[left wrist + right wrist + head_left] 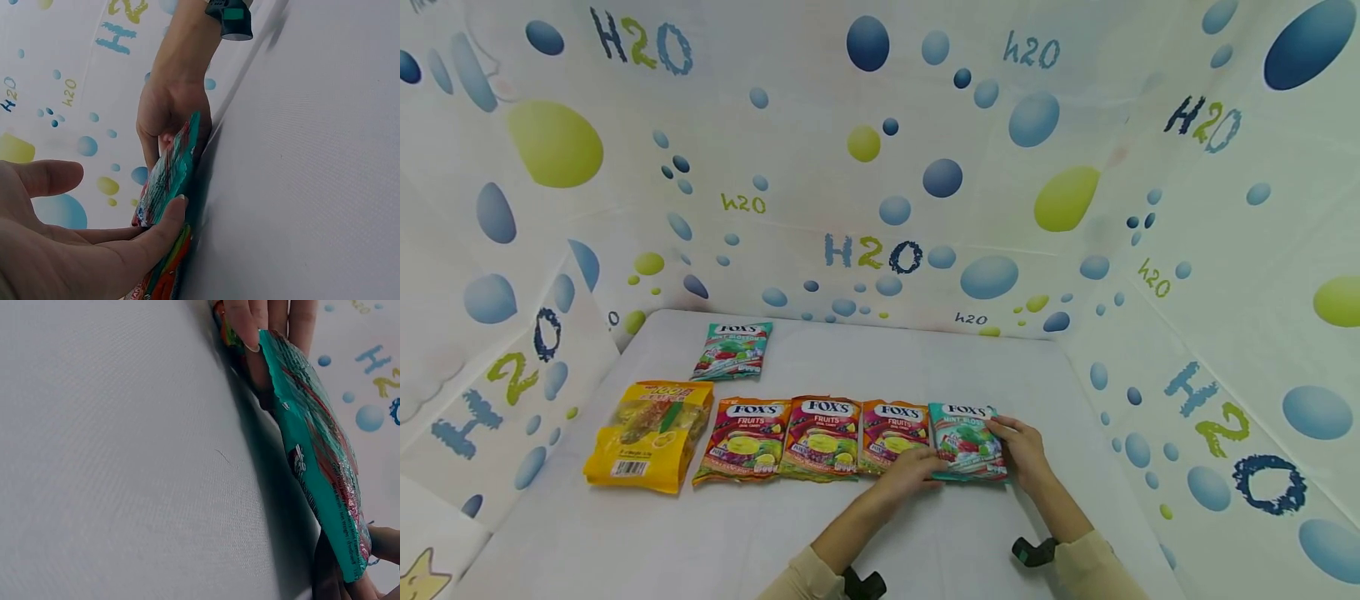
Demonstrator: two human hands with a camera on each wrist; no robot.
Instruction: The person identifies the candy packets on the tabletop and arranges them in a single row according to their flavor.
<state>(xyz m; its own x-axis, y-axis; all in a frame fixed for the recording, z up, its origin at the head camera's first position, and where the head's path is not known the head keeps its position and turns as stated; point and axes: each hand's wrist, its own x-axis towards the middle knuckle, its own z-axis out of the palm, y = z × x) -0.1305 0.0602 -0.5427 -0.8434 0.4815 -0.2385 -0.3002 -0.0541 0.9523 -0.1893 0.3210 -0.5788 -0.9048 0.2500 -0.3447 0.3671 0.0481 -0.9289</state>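
Note:
A teal Fox's mint candy bag (967, 442) lies face up at the right end of a row, held at both sides. My left hand (912, 472) holds its lower left corner, thumb by the front edge and fingers over the printed face. At its right edge, my right hand (1024, 450) pinches the bag, thumb above and fingers underneath in the right wrist view. A dark shadow runs below the teal bag's near edge (312, 475) there. Beside it, partly covered by my left hand, is a red Fox's fruits candy bag (891, 429).
Two more red fruits bags (822, 437) continue the row leftward. A larger yellow bag (651, 433) lies at the row's left end. Behind them sits a second teal bag (733, 350). The white table (700, 542) is enclosed by printed sheets (820, 167) at the back and sides.

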